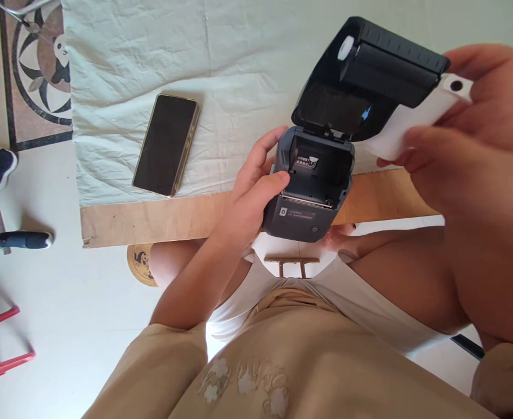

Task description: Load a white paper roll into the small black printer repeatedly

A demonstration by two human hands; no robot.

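The small dark printer [311,186], lid [365,75] standing open at centre frame, is being steadied by the left hand [250,192] gripping its side. The right hand [470,134] is pinching a white paper roll [413,119] beside the lid; squaring it with the bay looks wise. A phone [166,145] is lying on the worktop [151,218].

Support surface: we record a wooden board table [160,218], its bare plywood edge showing along the near side. Covering most of it, a pale, creased cloth [221,64], laid flat and stopping just short of that edge. On the cloth, we note one dark smartphone [166,145], face up, screen black, lying at a slight tilt, well apart from the near edge of the board.
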